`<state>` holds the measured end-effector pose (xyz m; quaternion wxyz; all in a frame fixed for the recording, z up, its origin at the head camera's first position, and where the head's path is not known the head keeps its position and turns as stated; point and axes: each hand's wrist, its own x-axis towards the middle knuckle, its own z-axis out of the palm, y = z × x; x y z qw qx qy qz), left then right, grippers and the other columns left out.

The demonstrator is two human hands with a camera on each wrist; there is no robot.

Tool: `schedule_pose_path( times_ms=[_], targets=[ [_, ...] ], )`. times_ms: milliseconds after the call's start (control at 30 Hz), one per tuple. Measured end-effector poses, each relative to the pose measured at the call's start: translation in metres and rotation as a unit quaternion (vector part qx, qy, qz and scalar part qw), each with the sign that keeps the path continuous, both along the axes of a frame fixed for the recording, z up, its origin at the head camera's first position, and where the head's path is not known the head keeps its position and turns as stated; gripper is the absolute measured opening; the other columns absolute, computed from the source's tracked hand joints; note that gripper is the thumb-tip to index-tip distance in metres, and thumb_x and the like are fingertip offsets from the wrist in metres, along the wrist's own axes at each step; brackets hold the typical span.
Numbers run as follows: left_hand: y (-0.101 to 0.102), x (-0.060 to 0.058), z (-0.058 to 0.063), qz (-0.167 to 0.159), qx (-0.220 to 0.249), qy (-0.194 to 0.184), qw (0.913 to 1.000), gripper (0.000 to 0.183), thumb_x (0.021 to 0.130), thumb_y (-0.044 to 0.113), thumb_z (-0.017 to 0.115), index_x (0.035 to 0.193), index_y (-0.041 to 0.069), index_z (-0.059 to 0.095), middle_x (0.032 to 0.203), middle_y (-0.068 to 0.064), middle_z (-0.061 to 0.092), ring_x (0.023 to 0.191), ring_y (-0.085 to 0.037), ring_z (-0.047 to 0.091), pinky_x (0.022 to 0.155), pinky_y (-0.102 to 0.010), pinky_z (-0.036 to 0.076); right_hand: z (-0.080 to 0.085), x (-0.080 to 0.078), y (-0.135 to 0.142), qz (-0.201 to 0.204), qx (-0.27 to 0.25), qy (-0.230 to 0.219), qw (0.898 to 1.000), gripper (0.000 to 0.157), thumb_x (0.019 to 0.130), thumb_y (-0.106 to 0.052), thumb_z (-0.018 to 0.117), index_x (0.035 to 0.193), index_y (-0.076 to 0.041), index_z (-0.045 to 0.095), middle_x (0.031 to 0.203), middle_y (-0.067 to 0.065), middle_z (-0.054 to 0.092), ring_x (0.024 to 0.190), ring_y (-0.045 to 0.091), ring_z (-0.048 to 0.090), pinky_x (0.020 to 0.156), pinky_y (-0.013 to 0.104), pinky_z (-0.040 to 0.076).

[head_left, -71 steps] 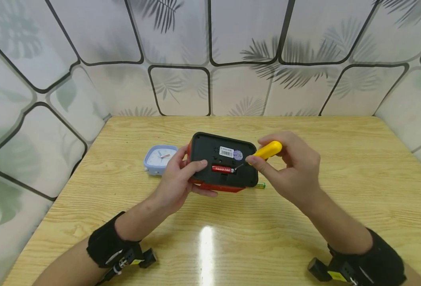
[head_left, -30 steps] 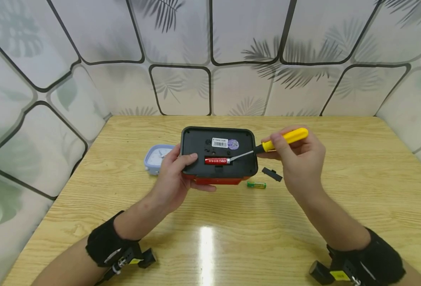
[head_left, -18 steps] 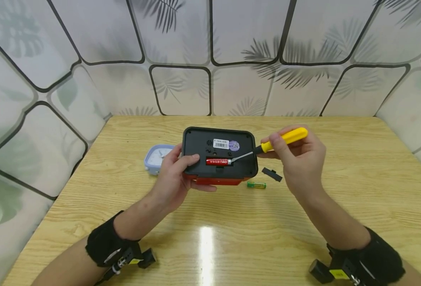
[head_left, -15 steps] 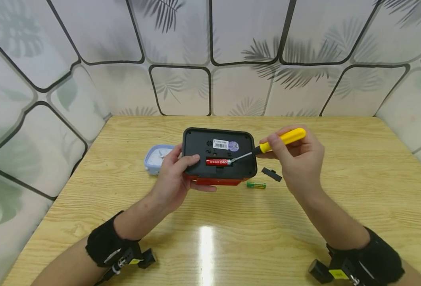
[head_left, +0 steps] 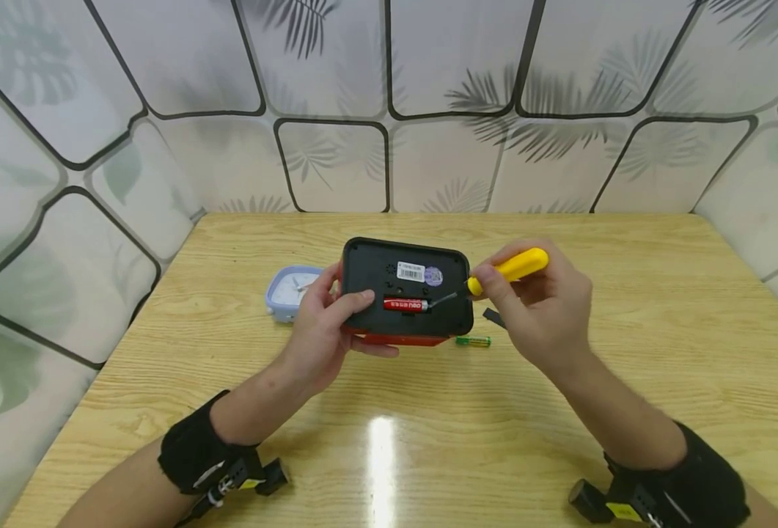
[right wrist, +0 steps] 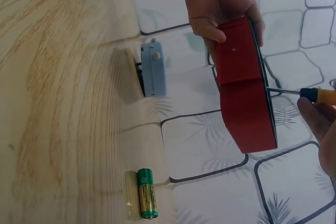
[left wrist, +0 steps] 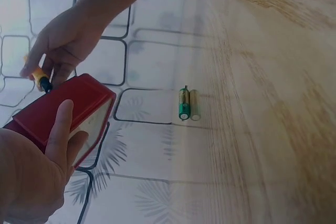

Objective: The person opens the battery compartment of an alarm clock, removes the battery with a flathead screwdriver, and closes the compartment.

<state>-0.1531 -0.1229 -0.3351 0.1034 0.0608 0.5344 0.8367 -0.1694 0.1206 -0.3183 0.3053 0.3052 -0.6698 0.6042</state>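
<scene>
My left hand (head_left: 316, 334) holds a red alarm clock (head_left: 369, 271) by its left end, thumb on the black back and fingers underneath. The back is turned up and carries a barcode label, small knobs and an uncovered battery slot. Inside the slot lies a red battery (head_left: 402, 304). A yellow screwdriver (head_left: 512, 270) is gripped in my right hand (head_left: 550, 315), its tip at the battery's silver right end. From the right wrist view, the screwdriver (right wrist: 310, 94) meets the back edge of the clock (right wrist: 241, 93), whose slot is hidden there.
On the wooden table (head_left: 263, 455), a green battery (head_left: 473, 342) lies just below the clock. A small black battery cover (head_left: 494, 317) is partly hidden behind my right hand. At left stands a light blue alarm clock (head_left: 283, 293). A patterned wall (head_left: 441, 161) closes off the back.
Over the last half second, the screwdriver's handle has swung left and down with my right hand, steepening the shaft. The clock has tilted slightly, and my right hand now covers part of the battery cover.
</scene>
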Motion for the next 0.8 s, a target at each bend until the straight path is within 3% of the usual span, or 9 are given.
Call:
schedule_pose_path(
  times_ms=[100, 233, 333, 533, 600, 800],
  targets=[
    [-0.0009, -0.0001, 0.0000, -0.002, 0.006, 0.003, 1.0000, 0.043, 0.098, 0.006, 0.048, 0.139, 0.012, 0.038, 0.114, -0.007, 0.068, 0.093, -0.025, 0.074, 0.062, -0.054, 0.060, -0.0006, -0.0018, 0.0016, 0.018, -0.040, -0.040, 0.998, 0.023, 0.090, 0.001, 0.069, 0.093, 0.018, 0.054, 0.086, -0.001, 0.073, 0.071, 0.010, 0.072, 0.059, 0.026, 0.060],
    [-0.0025, -0.0007, 0.0005, -0.001, 0.007, 0.001, 1.0000, 0.043, 0.098, 0.006, 0.047, 0.141, 0.011, 0.038, 0.112, -0.003, 0.069, 0.092, -0.023, 0.074, 0.061, -0.052, 0.061, -0.0014, -0.0037, 0.0032, 0.043, -0.082, -0.078, 0.993, 0.013, 0.091, 0.005, 0.067, 0.094, 0.011, 0.056, 0.085, 0.006, 0.073, 0.073, 0.015, 0.074, 0.059, 0.032, 0.060],
    [-0.0024, -0.0011, 0.0015, 0.001, 0.007, -0.002, 1.0000, 0.044, 0.098, 0.006, 0.048, 0.141, 0.011, 0.038, 0.114, -0.005, 0.068, 0.093, -0.023, 0.074, 0.062, -0.052, 0.061, -0.0014, -0.0043, 0.0032, 0.041, -0.075, -0.066, 0.994, 0.016, 0.091, 0.000, 0.069, 0.093, 0.011, 0.057, 0.085, 0.006, 0.072, 0.072, 0.015, 0.073, 0.060, 0.031, 0.060],
    [0.0007, 0.0019, 0.0048, 0.012, -0.009, 0.001, 0.9999, 0.046, 0.097, 0.003, 0.050, 0.140, 0.012, 0.036, 0.122, -0.011, 0.064, 0.095, -0.025, 0.073, 0.062, -0.054, 0.060, -0.0002, 0.0006, -0.0020, 0.000, -0.002, 0.025, 1.000, 0.041, 0.090, -0.022, 0.075, 0.092, 0.015, 0.059, 0.088, -0.001, 0.072, 0.071, 0.007, 0.069, 0.059, 0.016, 0.056],
    [0.0010, 0.0030, 0.0049, 0.015, -0.011, 0.005, 0.9998, 0.047, 0.097, 0.003, 0.050, 0.141, 0.012, 0.036, 0.121, -0.011, 0.064, 0.095, -0.024, 0.073, 0.062, -0.055, 0.060, -0.0002, 0.0009, -0.0021, 0.008, -0.008, 0.021, 1.000, 0.041, 0.090, -0.021, 0.075, 0.093, 0.016, 0.058, 0.088, 0.000, 0.072, 0.071, 0.008, 0.070, 0.058, 0.018, 0.057],
    [-0.0003, 0.0024, 0.0032, 0.013, 0.004, 0.007, 0.9999, 0.044, 0.097, 0.004, 0.048, 0.139, 0.011, 0.038, 0.114, -0.007, 0.068, 0.092, -0.025, 0.074, 0.060, -0.054, 0.060, -0.0013, -0.0023, 0.0007, 0.056, -0.075, -0.050, 0.994, 0.026, 0.090, 0.001, 0.070, 0.094, 0.020, 0.051, 0.086, 0.008, 0.071, 0.074, 0.016, 0.073, 0.059, 0.031, 0.060]
  ],
)
